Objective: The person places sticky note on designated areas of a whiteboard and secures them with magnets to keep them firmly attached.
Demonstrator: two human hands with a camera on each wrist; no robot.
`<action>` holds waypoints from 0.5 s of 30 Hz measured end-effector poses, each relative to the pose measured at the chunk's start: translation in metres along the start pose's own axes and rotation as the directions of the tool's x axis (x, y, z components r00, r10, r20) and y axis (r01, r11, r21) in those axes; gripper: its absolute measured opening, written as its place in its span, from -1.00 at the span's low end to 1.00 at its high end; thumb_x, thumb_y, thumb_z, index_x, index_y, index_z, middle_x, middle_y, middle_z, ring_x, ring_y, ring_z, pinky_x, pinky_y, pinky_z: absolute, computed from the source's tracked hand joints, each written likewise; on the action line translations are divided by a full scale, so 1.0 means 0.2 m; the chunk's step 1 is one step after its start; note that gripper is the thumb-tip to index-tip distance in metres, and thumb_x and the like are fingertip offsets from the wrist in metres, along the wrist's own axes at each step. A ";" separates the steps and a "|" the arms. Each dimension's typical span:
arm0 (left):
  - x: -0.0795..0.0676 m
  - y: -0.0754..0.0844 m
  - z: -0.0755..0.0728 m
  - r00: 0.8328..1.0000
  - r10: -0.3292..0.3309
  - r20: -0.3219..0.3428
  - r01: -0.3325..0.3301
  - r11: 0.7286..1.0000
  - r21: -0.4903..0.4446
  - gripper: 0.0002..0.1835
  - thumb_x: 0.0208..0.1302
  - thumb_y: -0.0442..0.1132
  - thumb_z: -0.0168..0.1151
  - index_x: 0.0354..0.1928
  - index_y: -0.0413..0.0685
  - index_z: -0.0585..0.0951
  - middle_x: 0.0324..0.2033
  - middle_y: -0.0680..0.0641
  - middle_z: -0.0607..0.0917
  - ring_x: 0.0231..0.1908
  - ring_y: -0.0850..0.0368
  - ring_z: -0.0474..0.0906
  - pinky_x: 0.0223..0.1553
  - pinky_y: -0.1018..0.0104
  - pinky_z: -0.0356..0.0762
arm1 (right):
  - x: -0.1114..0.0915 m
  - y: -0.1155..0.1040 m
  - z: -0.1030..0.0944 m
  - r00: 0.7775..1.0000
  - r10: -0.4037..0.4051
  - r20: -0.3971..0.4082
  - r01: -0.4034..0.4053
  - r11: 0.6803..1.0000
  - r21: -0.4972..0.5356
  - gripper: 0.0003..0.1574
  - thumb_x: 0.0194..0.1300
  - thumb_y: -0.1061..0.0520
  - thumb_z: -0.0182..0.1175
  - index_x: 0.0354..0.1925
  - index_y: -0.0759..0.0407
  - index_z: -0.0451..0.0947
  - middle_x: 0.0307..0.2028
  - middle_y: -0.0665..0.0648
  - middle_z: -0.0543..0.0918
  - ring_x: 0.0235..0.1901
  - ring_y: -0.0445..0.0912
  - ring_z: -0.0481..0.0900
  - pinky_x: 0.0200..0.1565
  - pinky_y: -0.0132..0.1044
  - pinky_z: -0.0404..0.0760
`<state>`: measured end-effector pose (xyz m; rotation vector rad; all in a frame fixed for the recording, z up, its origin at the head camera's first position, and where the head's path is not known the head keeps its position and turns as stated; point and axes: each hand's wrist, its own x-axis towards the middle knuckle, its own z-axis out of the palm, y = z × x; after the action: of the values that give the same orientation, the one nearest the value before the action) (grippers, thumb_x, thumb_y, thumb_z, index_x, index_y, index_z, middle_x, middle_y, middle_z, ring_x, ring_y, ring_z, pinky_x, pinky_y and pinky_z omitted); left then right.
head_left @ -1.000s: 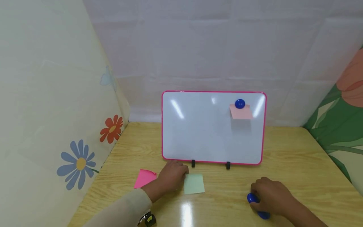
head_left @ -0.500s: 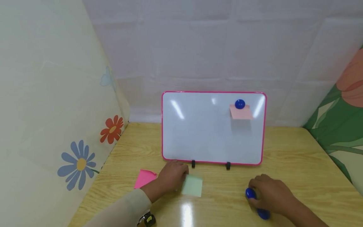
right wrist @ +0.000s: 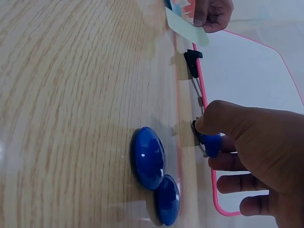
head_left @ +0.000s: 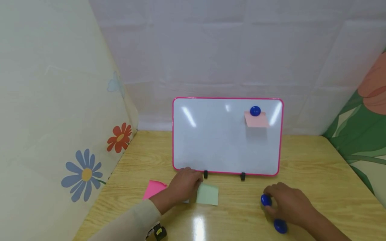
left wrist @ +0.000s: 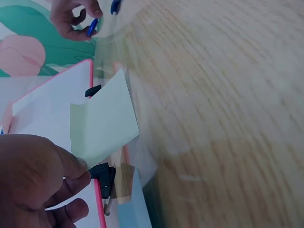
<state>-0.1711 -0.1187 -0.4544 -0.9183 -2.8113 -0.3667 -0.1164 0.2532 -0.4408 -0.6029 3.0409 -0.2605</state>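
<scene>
My left hand pinches a pale green sticky note by its edge; in the left wrist view the note is lifted in front of the board's lower edge. Over the table at the right, my right hand pinches a round blue magnet between thumb and fingertips. Two more blue magnets, a nearer one and another against it, lie on the table under that hand. In the head view one of them shows below the hand.
A pink-framed whiteboard stands on black feet. On its upper right a blue magnet holds a light pink note. A bright pink note lies left of my left hand; a light blue note lies beneath it.
My right hand has drawn one blue magnet away from the others and lifted slightly. The green note has swung in my left hand, first left, then back right.
</scene>
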 end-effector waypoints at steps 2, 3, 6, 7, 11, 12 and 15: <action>0.00 0.00 -0.01 1.000 0.002 -0.009 -0.002 1.000 0.005 -0.92 0.30 -0.30 0.39 -0.25 0.07 0.73 -0.37 0.15 0.72 -0.38 0.19 0.48 -0.27 0.28 0.45 | 0.00 0.00 0.00 1.000 -0.009 -0.029 0.009 1.000 -0.008 -0.55 -0.01 -0.22 0.56 -0.17 -0.14 0.66 -0.34 -0.22 0.53 -0.29 -0.26 0.48 -0.43 -0.28 0.47; 0.01 0.00 -0.02 1.000 -0.001 -0.009 0.001 1.000 0.005 -0.92 0.30 -0.30 0.40 -0.25 0.07 0.73 -0.38 0.15 0.71 -0.38 0.20 0.47 -0.27 0.28 0.45 | 0.00 0.00 0.00 0.999 -0.012 -0.043 0.012 1.000 -0.012 -0.54 -0.01 -0.21 0.56 -0.16 -0.13 0.66 -0.32 -0.20 0.55 -0.26 -0.24 0.50 -0.43 -0.27 0.48; 0.02 0.01 -0.03 1.000 -0.003 -0.012 0.003 1.000 0.003 -0.92 0.30 -0.28 0.42 -0.25 0.09 0.71 -0.41 0.17 0.68 -0.39 0.21 0.46 -0.26 0.29 0.45 | 0.00 0.00 -0.01 0.997 -0.015 -0.077 0.013 1.000 -0.028 -0.52 0.00 -0.18 0.56 -0.13 -0.09 0.67 -0.26 -0.13 0.60 -0.20 -0.17 0.55 -0.42 -0.25 0.51; 0.02 0.01 -0.03 1.000 0.000 -0.018 0.000 1.000 0.002 -0.92 0.30 -0.27 0.42 -0.26 0.09 0.70 -0.41 0.17 0.67 -0.39 0.21 0.46 -0.26 0.29 0.45 | 0.00 0.00 -0.01 0.996 -0.018 -0.090 0.015 0.999 -0.034 -0.51 0.01 -0.17 0.56 -0.11 -0.08 0.67 -0.24 -0.10 0.62 -0.19 -0.15 0.57 -0.42 -0.24 0.52; 0.04 0.00 -0.04 0.999 0.013 -0.048 -0.014 1.000 -0.013 -0.91 0.31 -0.28 0.41 -0.26 0.11 0.71 -0.40 0.18 0.68 -0.39 0.21 0.47 -0.26 0.28 0.44 | 0.02 0.00 -0.02 0.994 -0.013 -0.108 0.008 0.999 -0.043 -0.46 0.03 -0.18 0.56 -0.05 -0.02 0.68 -0.16 0.01 0.67 -0.14 -0.08 0.61 -0.39 -0.22 0.57; 0.04 0.00 -0.04 0.998 0.015 -0.056 -0.016 1.000 -0.018 -0.91 0.31 -0.28 0.41 -0.25 0.11 0.71 -0.40 0.18 0.69 -0.38 0.21 0.47 -0.26 0.29 0.44 | 0.02 -0.01 -0.02 0.993 -0.010 -0.115 0.005 0.999 -0.042 -0.45 0.03 -0.18 0.56 -0.04 -0.01 0.68 -0.14 0.03 0.68 -0.12 -0.06 0.62 -0.38 -0.20 0.58; 0.05 0.01 -0.05 0.996 0.026 -0.087 -0.028 0.999 -0.027 -0.92 0.30 -0.29 0.42 -0.25 0.10 0.72 -0.39 0.16 0.70 -0.38 0.20 0.49 -0.27 0.28 0.43 | 0.04 -0.01 -0.04 0.993 0.006 -0.115 -0.011 0.999 -0.041 -0.42 0.05 -0.20 0.56 -0.01 -0.01 0.68 -0.11 0.04 0.69 -0.11 -0.05 0.63 -0.34 -0.19 0.61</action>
<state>-0.1779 -0.1149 -0.4418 -0.9224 -2.7197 -0.4332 -0.1237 0.2487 -0.4324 -0.5970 3.1664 -0.2411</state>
